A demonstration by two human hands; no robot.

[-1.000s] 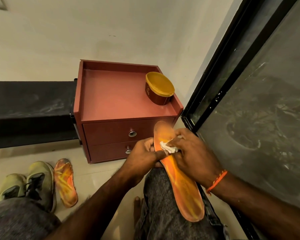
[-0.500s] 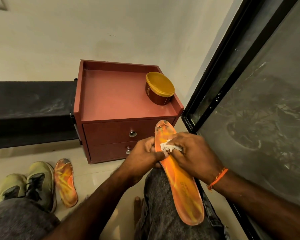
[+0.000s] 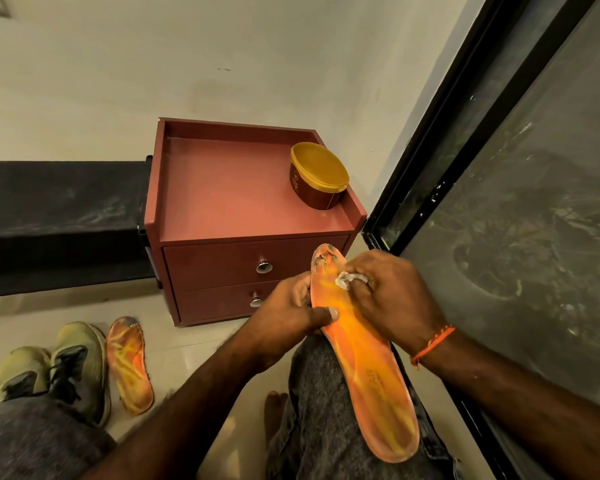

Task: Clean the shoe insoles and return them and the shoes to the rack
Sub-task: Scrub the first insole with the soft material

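On my right knee: long orange foam insole [image 3: 361,358], heel toward me, toe raised before drawers. My left hand [image 3: 291,317] grips its left edge, thumb on top. My right hand [image 3: 388,292] pinches small white wad of cloth [image 3: 347,279], pressed against toe area. Second orange insole [image 3: 129,365] lies on floor just beside pair of olive-green sneakers [image 3: 63,368]. Yellow-lidded brown tub [image 3: 317,174] on red two-drawer cabinet [image 3: 229,202].
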